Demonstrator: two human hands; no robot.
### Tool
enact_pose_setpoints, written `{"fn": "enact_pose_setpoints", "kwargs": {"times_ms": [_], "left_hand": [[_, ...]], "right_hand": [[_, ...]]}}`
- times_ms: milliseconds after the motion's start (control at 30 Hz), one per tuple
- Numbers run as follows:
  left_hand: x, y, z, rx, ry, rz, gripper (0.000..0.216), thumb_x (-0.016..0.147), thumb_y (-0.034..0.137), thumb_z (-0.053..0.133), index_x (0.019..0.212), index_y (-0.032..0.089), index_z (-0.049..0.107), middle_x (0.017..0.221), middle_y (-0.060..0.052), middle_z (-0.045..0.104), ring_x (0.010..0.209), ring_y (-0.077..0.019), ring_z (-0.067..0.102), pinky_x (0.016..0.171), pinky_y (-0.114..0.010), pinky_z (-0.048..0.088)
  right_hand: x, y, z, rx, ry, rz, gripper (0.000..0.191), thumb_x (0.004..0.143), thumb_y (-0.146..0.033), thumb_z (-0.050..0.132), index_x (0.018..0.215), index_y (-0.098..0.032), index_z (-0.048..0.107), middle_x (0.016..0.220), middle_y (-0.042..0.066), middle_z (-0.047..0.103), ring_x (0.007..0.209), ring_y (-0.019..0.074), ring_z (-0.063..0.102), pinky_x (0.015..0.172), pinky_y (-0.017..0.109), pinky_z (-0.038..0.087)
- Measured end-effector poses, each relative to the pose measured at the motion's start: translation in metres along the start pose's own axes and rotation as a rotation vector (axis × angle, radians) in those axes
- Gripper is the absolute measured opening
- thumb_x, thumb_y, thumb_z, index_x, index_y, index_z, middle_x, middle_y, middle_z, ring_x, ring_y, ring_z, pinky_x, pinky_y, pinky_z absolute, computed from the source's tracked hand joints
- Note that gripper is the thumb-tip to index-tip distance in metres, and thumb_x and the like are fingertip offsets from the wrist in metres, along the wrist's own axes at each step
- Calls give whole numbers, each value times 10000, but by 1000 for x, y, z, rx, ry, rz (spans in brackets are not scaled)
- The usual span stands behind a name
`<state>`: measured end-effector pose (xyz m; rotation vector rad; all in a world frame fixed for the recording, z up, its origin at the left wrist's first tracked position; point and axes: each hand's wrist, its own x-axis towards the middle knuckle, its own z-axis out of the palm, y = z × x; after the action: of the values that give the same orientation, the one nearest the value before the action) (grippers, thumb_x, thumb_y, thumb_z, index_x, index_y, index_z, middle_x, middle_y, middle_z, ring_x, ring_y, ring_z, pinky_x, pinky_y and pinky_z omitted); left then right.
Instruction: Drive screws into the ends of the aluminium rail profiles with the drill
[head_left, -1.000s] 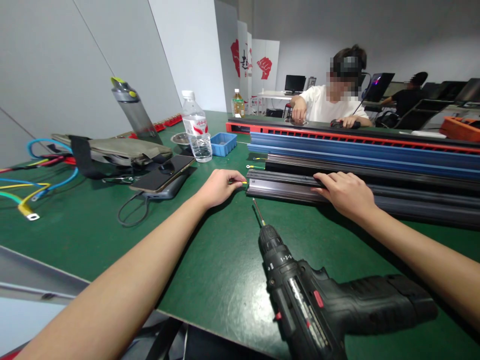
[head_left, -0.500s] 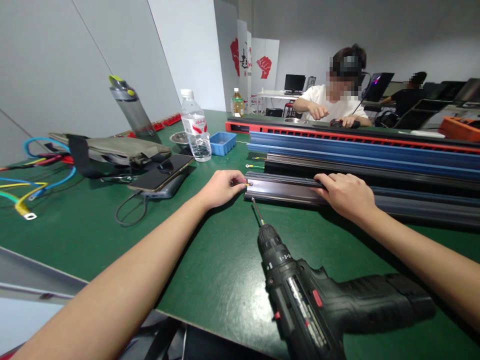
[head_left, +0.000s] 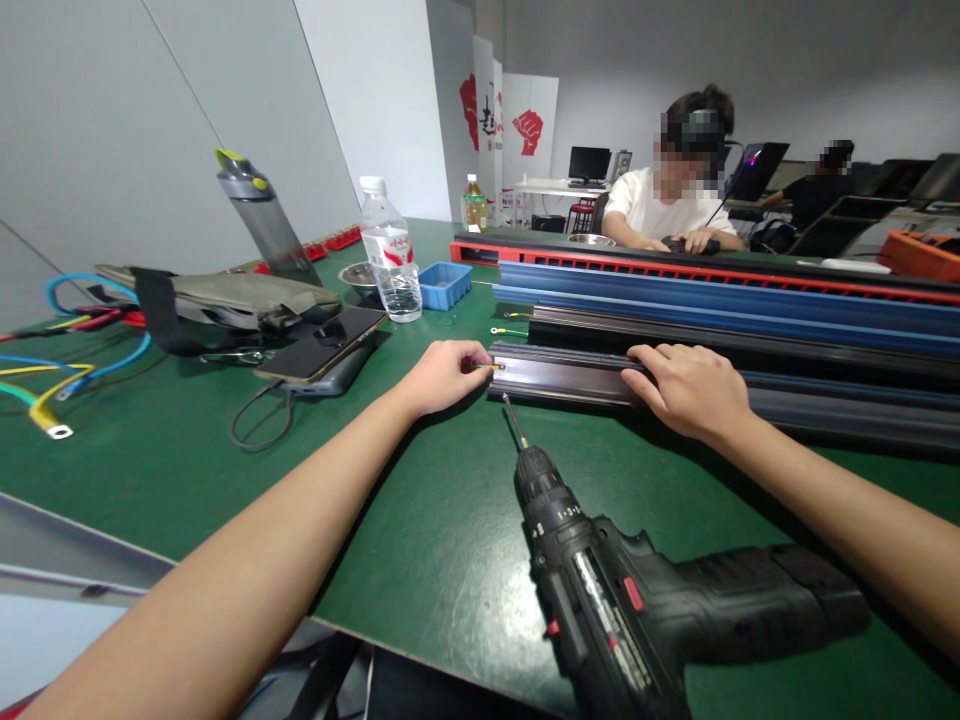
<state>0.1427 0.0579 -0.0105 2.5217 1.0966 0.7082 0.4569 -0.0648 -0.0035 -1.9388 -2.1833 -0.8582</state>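
My left hand point(head_left: 448, 377) pinches a thin yellow-green wire point(head_left: 484, 367) at the left end of a dark metal channel profile point(head_left: 562, 378). The wire's tip lies at the channel's inner floor. Farther right, my right hand point(head_left: 694, 390) rests over the same profile, fingers on its far edge and thumb on the near side, gripping it. A black cordless drill point(head_left: 600, 580) lies on the green table point(head_left: 420, 520) in front of the profile, its long bit pointing at the profile's left end. Behind, another yellow-green wire with a ring terminal point(head_left: 510, 332) sticks out from a neighbouring profile.
Blue profiles point(head_left: 675, 295) and a red-black rail point(head_left: 637, 262) lie behind. At left are a water bottle point(head_left: 391, 255), a blue bin point(head_left: 446, 288), a phone point(head_left: 326, 345), a bag point(head_left: 232, 298) and loose cables point(head_left: 82, 375). A co-worker point(head_left: 675, 205) sits opposite.
My right thumb has shifted slightly on the profile; my left hand stays at its end. The co-worker's raised hand has come down to the dark object before them.
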Motion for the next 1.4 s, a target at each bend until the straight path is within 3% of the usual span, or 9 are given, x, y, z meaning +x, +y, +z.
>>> {"fn": "enact_pose_setpoints", "kwargs": {"times_ms": [500, 1400], "left_hand": [[1, 0, -2, -25, -39, 5, 313, 847, 415, 555, 786, 151, 712, 721, -32, 697, 680, -155, 583, 659, -256, 428], [1, -1, -1, -6, -31, 15, 279, 849, 380, 535, 762, 161, 684, 692, -23, 674, 685, -157, 582, 700, -261, 453]], "right_hand": [[1, 0, 1, 3, -12, 5, 528, 1015, -534, 307, 1215, -201, 664, 1004, 112, 736, 807, 244, 657, 681, 333, 355], [0, 0, 4, -4, 17, 0, 535, 1008, -557, 330, 1220, -211, 677, 978, 112, 738, 792, 235, 647, 671, 324, 341]]}}
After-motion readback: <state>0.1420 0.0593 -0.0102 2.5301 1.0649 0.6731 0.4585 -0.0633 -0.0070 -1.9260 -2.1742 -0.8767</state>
